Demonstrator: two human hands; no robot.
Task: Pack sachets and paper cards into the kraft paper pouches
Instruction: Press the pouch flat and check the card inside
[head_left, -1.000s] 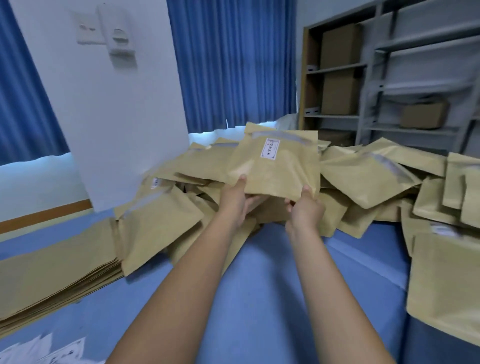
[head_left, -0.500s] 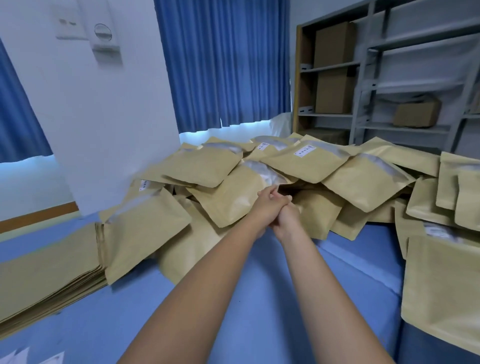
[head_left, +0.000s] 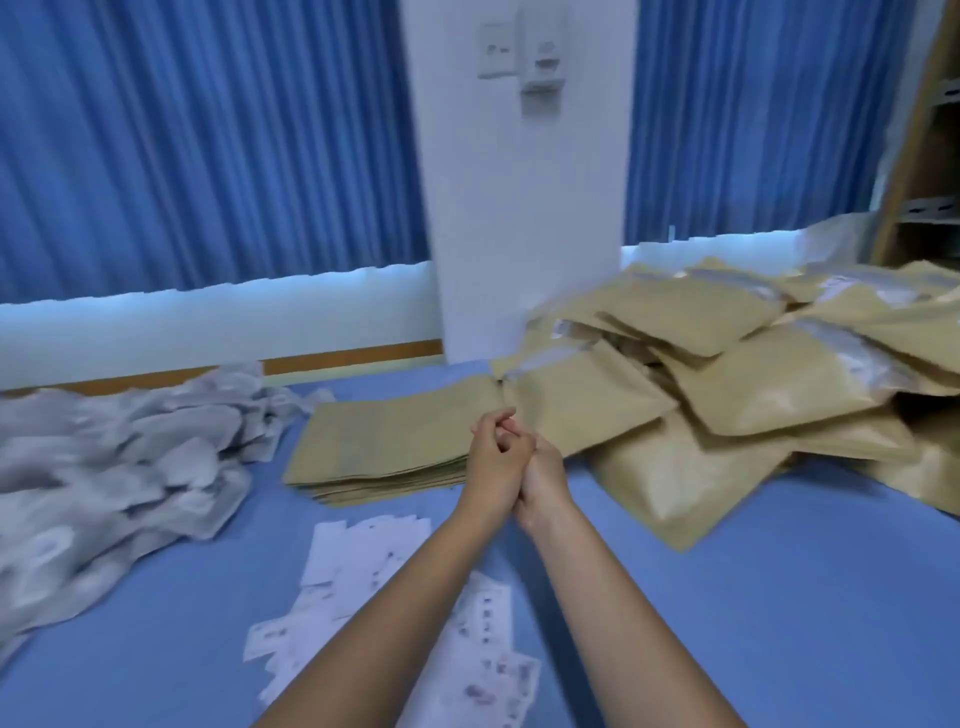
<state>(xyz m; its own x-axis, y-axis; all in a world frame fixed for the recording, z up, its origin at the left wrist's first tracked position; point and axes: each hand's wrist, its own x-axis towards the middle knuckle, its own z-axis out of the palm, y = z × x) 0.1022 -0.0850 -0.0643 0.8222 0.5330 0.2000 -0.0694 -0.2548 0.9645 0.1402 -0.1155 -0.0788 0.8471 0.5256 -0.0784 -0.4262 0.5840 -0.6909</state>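
Kraft pouch stack (head_left: 384, 441) lies just beyond the clasped left hand (head_left: 496, 457) and right hand (head_left: 545, 475); both curled, nothing held. Advice: peel off only its topmost one.

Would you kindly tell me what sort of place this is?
Probably a packing or stock room: a heap of filled kraft pouches beside a stack of flat pouches, a pile of grey sachets, and shelving at the right edge.

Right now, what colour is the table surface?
The table surface is plain blue; the head view shows it best.
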